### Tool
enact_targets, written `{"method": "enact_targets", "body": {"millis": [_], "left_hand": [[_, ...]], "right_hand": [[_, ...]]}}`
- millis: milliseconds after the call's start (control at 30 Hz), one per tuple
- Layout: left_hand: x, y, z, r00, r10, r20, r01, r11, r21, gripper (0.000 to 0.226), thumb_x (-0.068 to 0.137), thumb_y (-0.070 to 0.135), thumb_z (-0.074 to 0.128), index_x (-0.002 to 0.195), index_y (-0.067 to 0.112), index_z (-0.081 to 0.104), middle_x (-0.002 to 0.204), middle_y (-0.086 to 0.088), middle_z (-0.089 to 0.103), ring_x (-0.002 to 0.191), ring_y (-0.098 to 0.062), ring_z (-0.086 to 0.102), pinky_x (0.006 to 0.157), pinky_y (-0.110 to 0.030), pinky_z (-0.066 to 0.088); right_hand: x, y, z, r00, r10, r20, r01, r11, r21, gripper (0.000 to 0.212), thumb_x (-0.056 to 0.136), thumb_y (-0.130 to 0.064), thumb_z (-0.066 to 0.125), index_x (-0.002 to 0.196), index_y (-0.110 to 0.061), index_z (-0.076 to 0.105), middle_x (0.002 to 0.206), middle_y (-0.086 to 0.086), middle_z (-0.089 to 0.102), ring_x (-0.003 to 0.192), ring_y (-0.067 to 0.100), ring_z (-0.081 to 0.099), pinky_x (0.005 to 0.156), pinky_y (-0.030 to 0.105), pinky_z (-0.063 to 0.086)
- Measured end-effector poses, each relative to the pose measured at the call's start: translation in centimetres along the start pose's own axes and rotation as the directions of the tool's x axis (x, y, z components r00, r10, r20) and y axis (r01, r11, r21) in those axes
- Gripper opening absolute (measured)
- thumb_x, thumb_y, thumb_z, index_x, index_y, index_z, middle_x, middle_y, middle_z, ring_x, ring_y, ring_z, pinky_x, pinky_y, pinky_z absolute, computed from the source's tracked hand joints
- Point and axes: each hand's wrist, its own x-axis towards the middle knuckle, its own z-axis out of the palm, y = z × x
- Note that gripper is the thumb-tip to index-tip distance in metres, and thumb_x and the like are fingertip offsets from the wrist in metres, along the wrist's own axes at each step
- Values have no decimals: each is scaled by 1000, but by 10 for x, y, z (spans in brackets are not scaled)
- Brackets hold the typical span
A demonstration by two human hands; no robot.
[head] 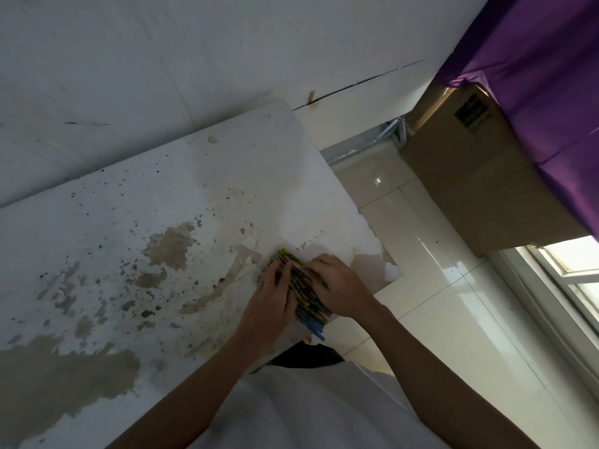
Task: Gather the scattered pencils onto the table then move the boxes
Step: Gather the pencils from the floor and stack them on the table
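One head-worn wide-angle view looks steeply down (tilted sideways) at the bench (pixel 136 222) corner, close above it.

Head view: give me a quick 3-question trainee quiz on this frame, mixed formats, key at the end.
1. True or false: the pencils lie bunched between the left hand and the right hand.
2. Where does the bundle sit on the table? A) middle B) near the corner closest to the person C) against the wall
3. Fill in: the cardboard box stands on the floor, partly under a ____ cloth.

Key: 1 true; 2 B; 3 purple.
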Motion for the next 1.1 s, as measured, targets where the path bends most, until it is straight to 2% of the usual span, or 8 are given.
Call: {"method": "enact_targets", "body": {"millis": [100,200,300,367,533,700,867,1100], "left_hand": [[5,-4,-5,998,-6,-68,-5,987,-161,49,101,21,33,148,7,40,151,-16,30,134,-30,43,106,-44,48],[7,-9,-13,993,42,-106,-56,991,-125,41,95,3,47,135,8,51,138,-8,39,117,-20,51,90,-35,56],[8,-12,-16,986,155,-54,-154,988,24,35,90,14,56,125,17,58,126,-2,48,97,-17,57,61,-26,56],[10,-15,-14,980,197,-12,-196,978,67,36,90,20,58,126,20,58,124,-2,51,96,-20,60,58,-24,55],[14,-17,-17,982,189,20,-190,977,95,40,91,32,58,128,20,56,122,-2,53,102,-22,58,65,-26,53],[16,-15,-20,982,189,19,-189,963,192,47,91,40,49,134,23,53,131,-3,52,120,-25,53,89,-42,55],[11,-18,-10,965,212,152,-239,952,191,60,103,47,34,158,25,24,166,-6,17,153,-26,14,122,-46,23],[4,-18,-4,949,203,242,-276,907,319,79,97,71,18,158,29,-10,166,-6,-16,153,-25,-13,124,-43,0]], "right_hand": [[-1,-3,0,998,50,-43,-49,998,32,34,87,-22,57,118,-15,68,104,4,59,98,21,54,80,37,50],[-5,-1,2,999,35,13,-34,999,-28,44,83,-36,57,123,-19,68,107,4,57,98,21,53,78,37,50],[-6,1,4,998,-21,67,26,997,-70,46,84,-28,56,127,-19,69,115,5,61,101,24,52,80,38,48],[-4,1,2,998,-28,56,32,998,-58,41,85,-22,56,123,-17,71,115,4,63,101,23,52,82,39,48],[-6,2,0,1000,30,-1,-30,1000,-9,40,86,-23,55,122,-16,69,109,3,58,99,20,53,82,38,50],[-8,1,1,1000,17,20,-17,1000,-10,33,86,-11,54,113,-10,74,107,6,61,100,23,54,82,43,50],[-20,4,0,985,129,-116,-124,991,52,31,89,-10,56,117,-13,71,101,4,58,95,22,55,76,37,48],[-44,11,11,948,248,-198,-220,963,154,28,93,-14,61,118,-14,73,103,1,58,98,17,53,83,35,51]]}}
